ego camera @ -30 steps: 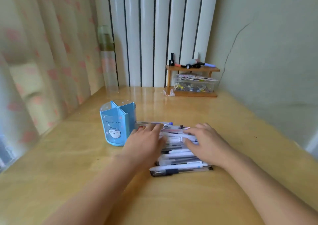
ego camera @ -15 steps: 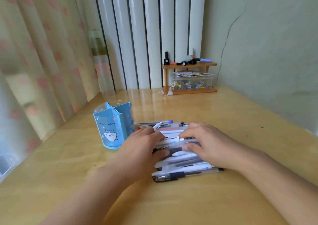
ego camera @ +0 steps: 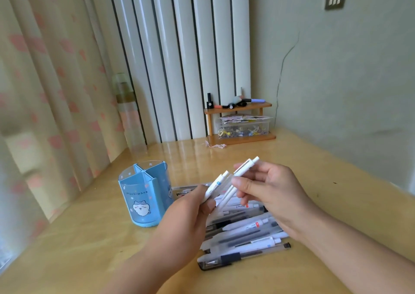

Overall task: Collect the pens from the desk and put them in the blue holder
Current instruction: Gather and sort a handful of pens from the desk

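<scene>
A blue divided holder [ego camera: 143, 195] with a cat picture stands on the wooden desk [ego camera: 89, 237], left of a pile of several pens [ego camera: 247, 235]. Above the pile, my left hand [ego camera: 186, 219] grips the lower ends of a few white pens [ego camera: 216, 184]. My right hand [ego camera: 269, 192] pinches one of these, a white pen [ego camera: 243, 169] tilted up to the right. The holder's compartments look empty from here.
A small wooden shelf [ego camera: 241, 136] with a clear box and odd items stands at the back against the wall. A tall clear bottle [ego camera: 130, 118] stands at the back left by the curtain. The desk's right edge runs along the wall.
Both hands were pressing flat on the pen pile; now they have lifted a few white pens off it and hold them above the pile. The camera has tilted upward.
</scene>
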